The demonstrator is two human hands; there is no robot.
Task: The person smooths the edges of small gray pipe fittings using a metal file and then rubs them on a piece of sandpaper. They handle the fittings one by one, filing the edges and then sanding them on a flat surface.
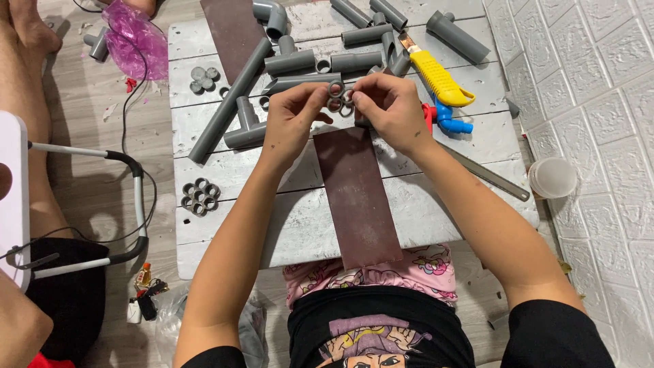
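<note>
My left hand [291,116] and right hand [388,109] pinching a grey ring cluster [338,97], fingertips partly hiding it, ring holes facing up, no clear long axis

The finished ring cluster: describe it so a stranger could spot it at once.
Start at the grey-white board and find the brown sandpaper strip running toward the person. Left of it, near the board's left edge, lies the ring cluster: short grey pipe rings joined like a flower, lying alone. Unlike the rings pinched between the left hand and right hand, nobody touches it.
</note>
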